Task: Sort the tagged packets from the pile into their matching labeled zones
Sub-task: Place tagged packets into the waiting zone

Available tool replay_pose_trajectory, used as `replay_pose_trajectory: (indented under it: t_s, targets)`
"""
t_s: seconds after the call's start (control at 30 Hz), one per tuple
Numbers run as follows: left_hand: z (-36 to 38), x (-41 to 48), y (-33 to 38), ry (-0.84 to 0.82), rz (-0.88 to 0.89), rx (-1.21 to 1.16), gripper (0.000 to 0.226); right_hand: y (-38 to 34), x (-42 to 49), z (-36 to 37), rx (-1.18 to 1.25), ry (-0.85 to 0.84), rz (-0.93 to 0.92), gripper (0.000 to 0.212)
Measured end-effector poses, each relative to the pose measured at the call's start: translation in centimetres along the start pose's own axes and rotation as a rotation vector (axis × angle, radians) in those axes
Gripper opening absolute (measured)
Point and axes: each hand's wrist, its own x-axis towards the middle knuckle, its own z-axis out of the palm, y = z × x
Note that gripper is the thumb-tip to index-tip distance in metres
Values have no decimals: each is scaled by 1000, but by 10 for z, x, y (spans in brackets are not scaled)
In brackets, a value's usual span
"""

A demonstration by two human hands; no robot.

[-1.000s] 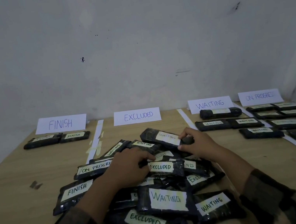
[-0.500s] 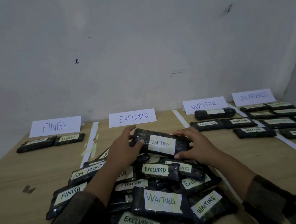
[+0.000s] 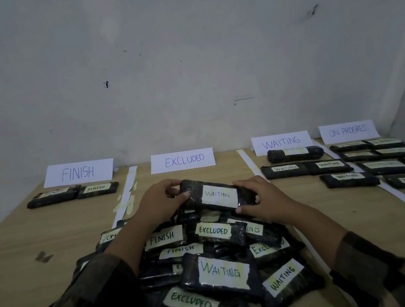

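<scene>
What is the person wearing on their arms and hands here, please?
Both arms wear long sleeves in a dark, mottled olive-and-brown pattern, rather like camouflage. The left sleeve and the right sleeve end at the forearm. The left hand and right hand are bare: no gloves, rings or watch visible.

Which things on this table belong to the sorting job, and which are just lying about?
Belongs: held WAITING packet, left hand, right hand, pile, FINISH sign, EXCLUDED sign, WAITING sign, ON PROGRESS sign, sorted packets, divider strips.

Lying about: dark scrap left of the pile; wall smudge.
</scene>
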Motion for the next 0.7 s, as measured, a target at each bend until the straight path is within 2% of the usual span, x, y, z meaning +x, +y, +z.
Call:
replay_pose_trajectory:
  t_s: [0.1,0.2,0.3,0.47,0.57,0.7]
  targets:
    - [-2,-1,-1,-89,14,48,46,2,3,1,-43,-36,50,64]
    - [-5,-4,0,-219,52,180,62,2,6,3,-73,-51,89,59]
    - [-6,-5,2,-284,41,277,71,3,9,6,-87,-44,131,60]
    - [-5,-2,2,-312,-21,313,65,3,9,10,-113,-15,178,60]
    - [-5,-1,3,-330,-63,313,71,-1,8,12,-125,12,210,60]
    - [-5,3,5,-303,-141,168,59,-9,5,12,-159,-6,221,62]
